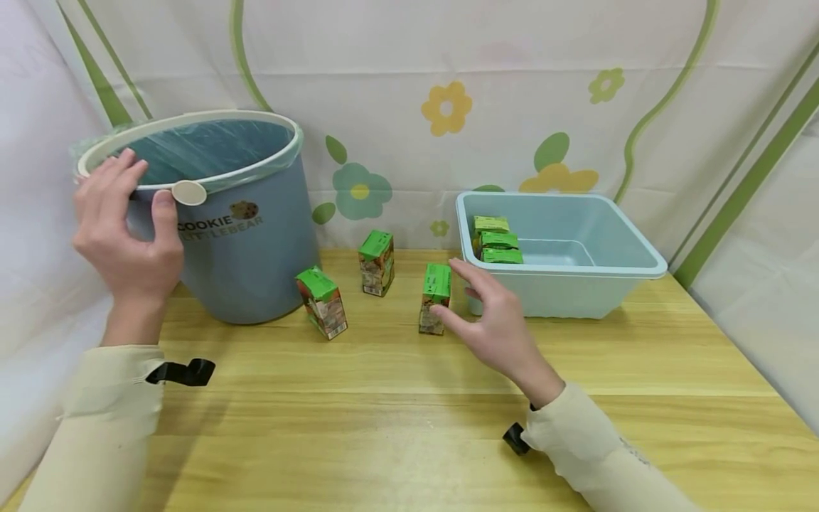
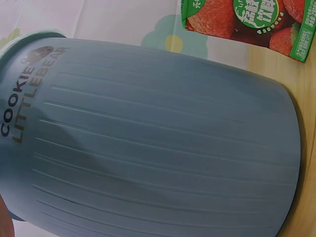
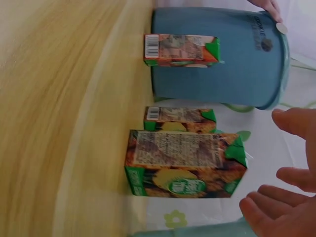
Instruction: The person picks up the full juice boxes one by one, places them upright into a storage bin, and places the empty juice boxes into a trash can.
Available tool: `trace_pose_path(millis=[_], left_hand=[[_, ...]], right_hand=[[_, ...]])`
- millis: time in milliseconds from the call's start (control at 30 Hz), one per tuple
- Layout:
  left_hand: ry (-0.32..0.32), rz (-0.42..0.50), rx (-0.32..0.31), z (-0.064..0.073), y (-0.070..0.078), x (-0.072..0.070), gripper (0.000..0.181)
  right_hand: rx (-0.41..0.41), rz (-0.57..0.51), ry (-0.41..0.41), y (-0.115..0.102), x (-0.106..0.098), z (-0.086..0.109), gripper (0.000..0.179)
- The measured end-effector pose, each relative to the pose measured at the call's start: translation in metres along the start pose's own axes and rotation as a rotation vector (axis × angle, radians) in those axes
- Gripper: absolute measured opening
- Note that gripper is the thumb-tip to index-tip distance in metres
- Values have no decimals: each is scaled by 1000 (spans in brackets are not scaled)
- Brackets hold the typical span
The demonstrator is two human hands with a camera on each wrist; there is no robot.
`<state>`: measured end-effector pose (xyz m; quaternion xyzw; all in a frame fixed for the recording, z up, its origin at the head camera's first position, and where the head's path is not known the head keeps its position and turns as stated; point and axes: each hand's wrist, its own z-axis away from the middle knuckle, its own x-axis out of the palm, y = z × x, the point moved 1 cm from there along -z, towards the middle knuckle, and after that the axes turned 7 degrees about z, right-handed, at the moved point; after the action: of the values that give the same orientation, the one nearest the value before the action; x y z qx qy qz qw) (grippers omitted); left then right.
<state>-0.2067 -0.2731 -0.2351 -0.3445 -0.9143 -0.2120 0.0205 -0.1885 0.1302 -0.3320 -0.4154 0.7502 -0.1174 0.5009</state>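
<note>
My left hand (image 1: 125, 226) is at the front left rim of the blue trash bin (image 1: 256, 256), fingers over the rim and thumb outside beside a round cream tab (image 1: 189, 193). Only a bit of that hand shows in the left wrist view. My right hand (image 1: 493, 323) reaches toward a green-topped juice box (image 1: 438, 281), thumb and fingers spread at its right side. In the right wrist view the fingers stand apart from this upright box (image 3: 185, 165). Two more juice boxes stand left of it, one farther back (image 1: 377, 263), one beside the bin (image 1: 323, 304).
At the right stands a light blue plastic tub (image 1: 563, 291), with several green-topped boxes (image 1: 499, 242) along its left side. A clear liner (image 1: 211, 146) lines the bin. Behind is a flower-printed curtain (image 1: 397, 92); all stands on a wooden table (image 1: 358, 427).
</note>
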Motion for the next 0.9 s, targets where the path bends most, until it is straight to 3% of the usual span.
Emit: trace_pose_path(millis=[267,700,900], left_hand=[[16,-4,2,2,-2,2,47],[38,6,-2,4,-3,4,46],[53,5,2,4,-13,4,44]], right_hand=[[87,78,-31,-3,24,-13,75],[178,73,67,0,45,-23,58],[181,46,80,-5,49,-24,47]])
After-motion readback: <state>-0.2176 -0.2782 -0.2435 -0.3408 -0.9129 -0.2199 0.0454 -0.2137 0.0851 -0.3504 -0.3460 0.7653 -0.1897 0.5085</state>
